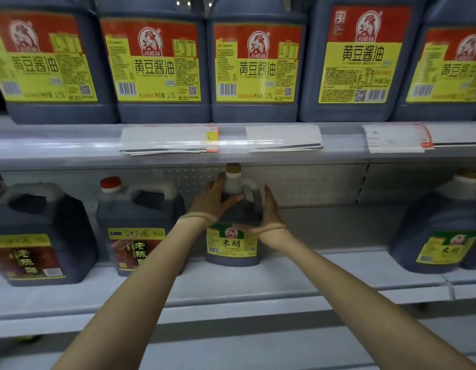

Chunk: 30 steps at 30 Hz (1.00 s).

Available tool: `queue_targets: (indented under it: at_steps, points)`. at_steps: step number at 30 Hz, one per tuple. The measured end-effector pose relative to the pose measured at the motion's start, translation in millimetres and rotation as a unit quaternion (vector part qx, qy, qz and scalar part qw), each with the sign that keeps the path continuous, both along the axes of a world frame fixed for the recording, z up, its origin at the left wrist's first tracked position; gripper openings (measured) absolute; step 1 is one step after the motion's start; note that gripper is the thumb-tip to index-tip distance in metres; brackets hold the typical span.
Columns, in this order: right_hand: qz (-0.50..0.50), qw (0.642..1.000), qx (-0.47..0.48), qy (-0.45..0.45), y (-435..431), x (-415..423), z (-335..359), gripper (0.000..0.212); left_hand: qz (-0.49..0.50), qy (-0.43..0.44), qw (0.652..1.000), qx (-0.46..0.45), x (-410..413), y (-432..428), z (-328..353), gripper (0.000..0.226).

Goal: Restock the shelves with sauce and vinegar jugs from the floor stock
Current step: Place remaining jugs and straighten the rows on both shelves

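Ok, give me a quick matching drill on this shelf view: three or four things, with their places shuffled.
Things:
1. soy sauce jugs
2. held vinegar jug
3. red-cap jug
4. price tags

Places:
A. lower shelf, just left of the hands
B. upper shelf
C. upper shelf's front edge
D. lower shelf, between the left hand and right hand

Pairs: 1-B, 2-D, 3-A, 4-C

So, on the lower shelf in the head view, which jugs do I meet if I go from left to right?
Dark vinegar jug with brown-red label → second brown-red labelled jug with red cap → green-labelled rice vinegar jug, held between left hand and right hand → another green-labelled jug at the far right.
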State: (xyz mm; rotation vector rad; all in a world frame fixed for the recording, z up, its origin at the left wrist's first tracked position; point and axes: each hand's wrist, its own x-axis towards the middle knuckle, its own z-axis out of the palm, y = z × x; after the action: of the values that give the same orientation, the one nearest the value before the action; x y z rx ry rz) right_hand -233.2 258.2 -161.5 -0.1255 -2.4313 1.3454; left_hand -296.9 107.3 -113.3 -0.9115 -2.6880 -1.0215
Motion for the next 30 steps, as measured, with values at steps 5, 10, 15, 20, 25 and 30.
queue_targets:
  at_steps: [5, 10, 15, 20, 25, 30]
  points:
    - [0.051, 0.998, 0.008, -0.021, 8.4, -29.8, -6.1, 0.09, -0.007, -0.005, 1.0, -0.001, -4.7, -3.6, 1.6, 0.081]
    - [0.074, 0.995, 0.067, -0.019, 15.7, -26.5, -5.0, 0.078, 0.0, -0.042, 0.999, 0.008, -9.5, -5.7, 2.5, 0.081]
    - [0.018, 0.996, 0.085, -0.036, 17.6, -24.9, -13.6, 0.093, 0.036, -0.116, 0.99, 0.069, -1.0, -0.7, -10.5, 0.075]
    - [0.014, 0.99, 0.13, -0.051, 29.0, -18.1, -11.3, 0.103, 0.044, -0.123, 0.989, 0.074, 5.4, 3.4, -11.3, 0.074]
    - [0.051, 0.992, 0.106, -0.055, 49.4, 5.6, 1.4, 0.094, 0.014, -0.123, 0.991, 0.045, 19.9, 11.6, -13.3, 0.074]
    - [0.095, 0.993, 0.047, -0.061, 78.3, 35.1, 14.3, 0.066, -0.024, -0.19, 0.98, 0.052, 35.3, 30.3, -8.5, 0.069]
